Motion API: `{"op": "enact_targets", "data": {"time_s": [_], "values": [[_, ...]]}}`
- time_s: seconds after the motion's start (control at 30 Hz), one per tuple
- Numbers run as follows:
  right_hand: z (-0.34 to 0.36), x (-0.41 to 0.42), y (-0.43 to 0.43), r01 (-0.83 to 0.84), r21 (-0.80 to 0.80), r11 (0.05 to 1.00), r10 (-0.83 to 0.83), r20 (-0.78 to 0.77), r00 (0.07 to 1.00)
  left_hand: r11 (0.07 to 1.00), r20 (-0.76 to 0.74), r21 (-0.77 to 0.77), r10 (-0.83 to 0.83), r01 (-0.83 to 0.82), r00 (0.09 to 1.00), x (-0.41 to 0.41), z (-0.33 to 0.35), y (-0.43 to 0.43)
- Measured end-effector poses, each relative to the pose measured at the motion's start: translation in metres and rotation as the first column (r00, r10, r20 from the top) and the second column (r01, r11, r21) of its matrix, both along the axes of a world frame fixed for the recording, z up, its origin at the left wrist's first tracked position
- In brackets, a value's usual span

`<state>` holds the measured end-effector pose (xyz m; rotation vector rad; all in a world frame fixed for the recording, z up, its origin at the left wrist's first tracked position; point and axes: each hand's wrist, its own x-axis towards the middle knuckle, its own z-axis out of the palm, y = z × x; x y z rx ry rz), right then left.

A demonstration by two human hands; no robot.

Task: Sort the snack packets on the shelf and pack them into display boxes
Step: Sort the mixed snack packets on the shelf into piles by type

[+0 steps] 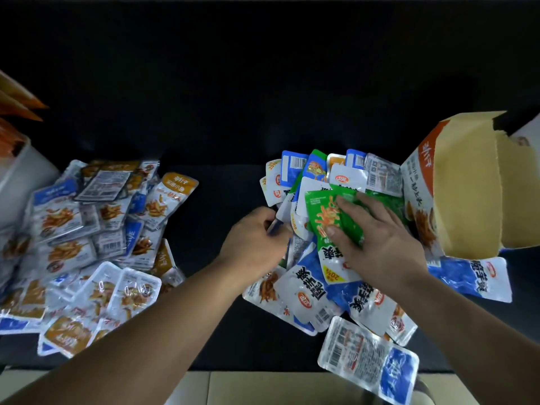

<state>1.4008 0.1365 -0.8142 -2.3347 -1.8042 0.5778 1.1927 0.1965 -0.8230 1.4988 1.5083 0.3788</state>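
Snack packets (306,290) lie heaped on the dark shelf (219,200) beside an open display box (467,194). The left hand (254,244) pinches the edge of a blue packet (274,227); the right hand (377,238) presses spread fingers on a green packet (323,210). Light, floppy and probably slick, they seem best held by a sealed edge.

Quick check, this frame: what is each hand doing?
Left hand: pinches a blue-edged packet.
Right hand: open, fingers straight, pressing on the green packet.

Your left hand (254,244) buries its fingertips among the packets (306,285); the left pile (87,244) blurs, running off the left edge.
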Motion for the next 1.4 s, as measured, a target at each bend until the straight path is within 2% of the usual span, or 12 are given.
{"op": "enact_targets", "data": {"time_s": [0.07,0.2,0.3,0.37,0.5,0.67,0.8,0.9,0.97,1.07,1.27,1.4], "values": [[-0.002,-0.001,0.001,0.011,0.011,1.0,-0.011,0.018,1.0,0.998,0.067,-0.06,0.008,-0.004,0.998,-0.007,0.002,-0.008],[-0.008,0.0,0.002,0.016,0.033,0.999,-0.018,0.047,0.999,0.967,-0.217,0.164,-0.156,0.194,0.964,-0.032,0.007,-0.016],[-0.014,-0.003,0.002,0.031,0.041,0.999,-0.032,0.028,0.999,0.896,-0.27,0.18,-0.351,0.405,0.897,-0.042,0.002,-0.037],[-0.013,-0.009,0.0,0.063,0.07,0.996,-0.062,-0.009,0.998,0.868,-0.332,0.257,-0.334,0.425,0.882,-0.047,-0.012,-0.045],[0.005,-0.032,-0.015,-0.084,0.28,0.956,0.033,0.183,0.983,0.857,-0.331,0.371,-0.238,0.358,0.913,-0.049,-0.031,-0.057],[0.002,-0.052,-0.035,-0.249,-0.199,0.948,0.289,0.208,0.934,0.822,-0.294,0.468,-0.202,0.325,0.934,-0.058,-0.038,-0.063],[-0.009,-0.044,-0.036,-0.265,0.028,0.964,0.25,0.25,0.936,0.794,-0.313,0.501,-0.206,0.346,0.927,-0.065,-0.039,-0.075],[-0.017,-0.035,-0.031,-0.236,0.102,0.966,0.203,0.259,0.944,0.815,-0.356,0.451,-0.21,0.364,0.911,-0.064,-0.035,-0.077],[-0.019,-0.033,-0.026,-0.198,0.13,0.971,0.16,0.258,0.953,0.804,-0.396,0.38,-0.306,0.458,0.866,-0.06,-0.031,-0.076],[-0.022,-0.03,-0.022,-0.175,0.137,0.975,0.13,0.287,0.949,0.705,-0.522,0.347,-0.404,0.619,0.752,-0.063,-0.034,-0.081],[-0.024,-0.034,-0.019,-0.164,0.142,0.976,0.111,0.321,0.941,0.678,-0.662,0.407,-0.243,0.612,0.709,-0.095,-0.034,-0.091],[-0.023,-0.035,-0.017,-0.174,0.142,0.975,0.126,0.297,0.947,0.685,-0.656,0.43,-0.211,0.589,0.724,-0.102,-0.036,-0.094]]}}
